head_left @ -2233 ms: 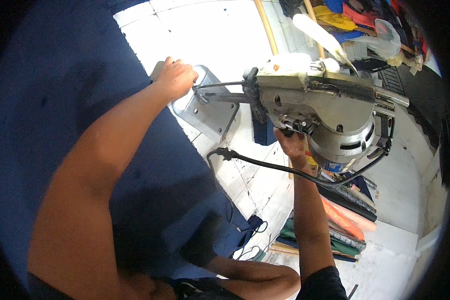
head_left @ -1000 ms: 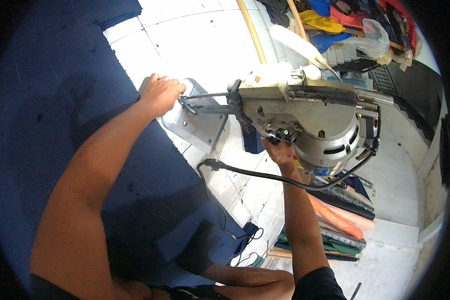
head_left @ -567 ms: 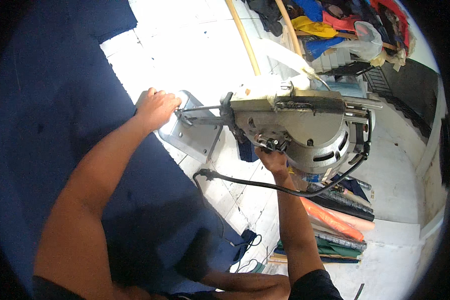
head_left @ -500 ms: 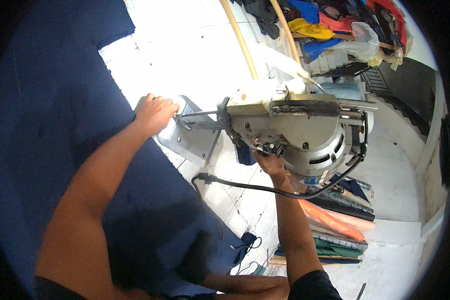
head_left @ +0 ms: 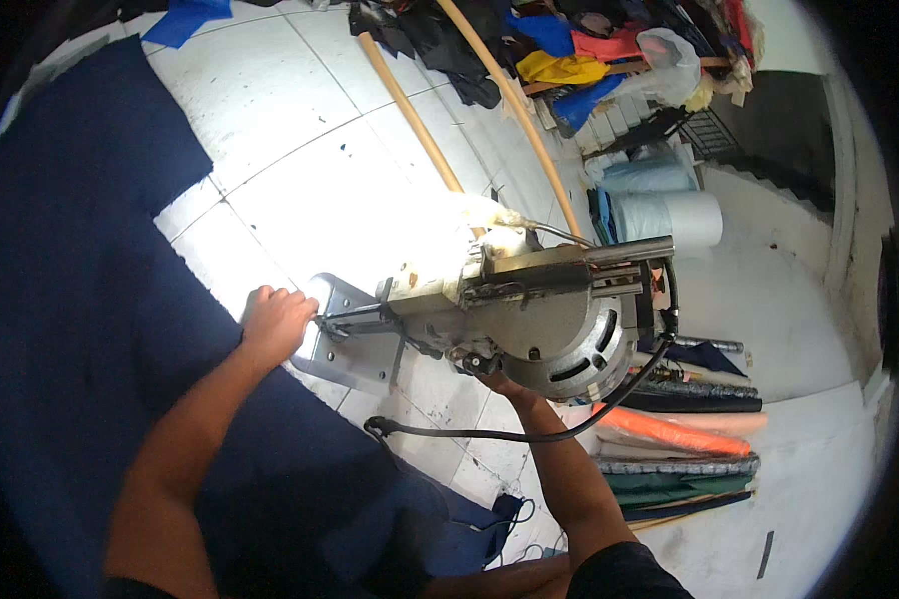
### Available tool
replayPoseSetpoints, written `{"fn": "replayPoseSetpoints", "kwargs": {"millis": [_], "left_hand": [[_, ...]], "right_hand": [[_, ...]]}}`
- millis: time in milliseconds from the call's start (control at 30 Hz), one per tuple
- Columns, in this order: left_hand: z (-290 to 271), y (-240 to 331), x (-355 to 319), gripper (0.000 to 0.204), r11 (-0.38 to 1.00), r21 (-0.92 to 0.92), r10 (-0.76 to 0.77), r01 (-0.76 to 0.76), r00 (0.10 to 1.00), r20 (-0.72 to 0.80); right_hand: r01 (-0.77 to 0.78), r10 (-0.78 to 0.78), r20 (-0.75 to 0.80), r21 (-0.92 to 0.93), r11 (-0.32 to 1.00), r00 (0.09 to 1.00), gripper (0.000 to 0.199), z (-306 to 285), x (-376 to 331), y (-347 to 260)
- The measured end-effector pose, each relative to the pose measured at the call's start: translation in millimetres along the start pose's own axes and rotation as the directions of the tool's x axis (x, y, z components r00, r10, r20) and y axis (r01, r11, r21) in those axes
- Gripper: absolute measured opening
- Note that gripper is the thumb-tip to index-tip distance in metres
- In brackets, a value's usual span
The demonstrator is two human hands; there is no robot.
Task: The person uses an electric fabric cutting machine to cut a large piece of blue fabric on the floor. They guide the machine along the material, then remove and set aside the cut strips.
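A grey metal fabric cutting machine (head_left: 544,334) with a dark cable stands across the middle of the head view. My right hand (head_left: 504,384) reaches up from below and is closed around its handle; most of the fingers are hidden behind the machine. Its blade runs left to a flat base plate (head_left: 360,364) with several holes. Beside the plate's left edge is my left hand (head_left: 278,324), knuckles up and fingers bent together; what lies under the fingertips is hidden. A large sheet of dark blue fabric (head_left: 120,329) spreads on the floor beneath my left forearm.
White floor tiles (head_left: 260,110) lie beyond the fabric. Two wooden poles (head_left: 410,110) slant toward the machine. Fabric rolls (head_left: 679,434) are stacked at the right, pale rolls (head_left: 669,215) behind them. A pile of coloured cloth (head_left: 569,65) is at the far side. A black cable (head_left: 489,434) loops below the machine.
The whole view has shifted, so the machine, fabric and both hands appear lower and farther left. My hands keep the same places at the plate and the handle.
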State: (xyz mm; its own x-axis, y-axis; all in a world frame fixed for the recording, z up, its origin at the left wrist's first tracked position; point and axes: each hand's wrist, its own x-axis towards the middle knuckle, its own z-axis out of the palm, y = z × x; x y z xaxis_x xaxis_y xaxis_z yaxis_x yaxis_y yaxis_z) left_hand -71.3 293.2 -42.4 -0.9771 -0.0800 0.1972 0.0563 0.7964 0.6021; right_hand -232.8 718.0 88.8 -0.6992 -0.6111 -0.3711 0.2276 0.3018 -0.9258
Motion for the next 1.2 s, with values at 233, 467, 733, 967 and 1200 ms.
{"fn": "replayPoseSetpoints", "kwargs": {"millis": [233, 467, 733, 967, 1200], "left_hand": [[-3.6, 1.0, 4.5, 0.015, 0.999, -0.046, -0.026, 0.026, 0.999, 0.019], [-0.7, -2.1, 1.3, 0.013, 0.996, -0.093, 0.004, -0.008, 0.999, -0.045], [-3.3, -0.4, 0.4, 0.012, 0.989, -0.126, 0.056, -0.073, 0.99, -0.13], [-1.0, 0.7, -0.5, 0.011, 0.991, -0.105, 0.067, -0.081, 0.99, -0.125], [1.2, -3.3, 0.3, 0.009, 0.998, -0.022, 0.056, -0.059, 0.993, -0.107]], "right_hand": [[-0.056, 0.052, -0.025, -0.209, 0.976, 0.998, 0.05, 14.8, -17.7, -27.0], [-0.12, 0.119, -0.017, -0.247, 0.962, 0.993, 0.048, 27.0, -15.1, -25.6], [-0.159, 0.165, -0.001, -0.251, 0.955, 0.986, 0.046, 29.2, -13.3, -22.8], [-0.177, 0.187, 0.013, -0.26, 0.949, 0.982, 0.044, 31.1, -11.2, -22.3], [-0.175, 0.188, 0.027, -0.262, 0.949, 0.982, 0.042, 37.6, -4.9, -19.3]]}}
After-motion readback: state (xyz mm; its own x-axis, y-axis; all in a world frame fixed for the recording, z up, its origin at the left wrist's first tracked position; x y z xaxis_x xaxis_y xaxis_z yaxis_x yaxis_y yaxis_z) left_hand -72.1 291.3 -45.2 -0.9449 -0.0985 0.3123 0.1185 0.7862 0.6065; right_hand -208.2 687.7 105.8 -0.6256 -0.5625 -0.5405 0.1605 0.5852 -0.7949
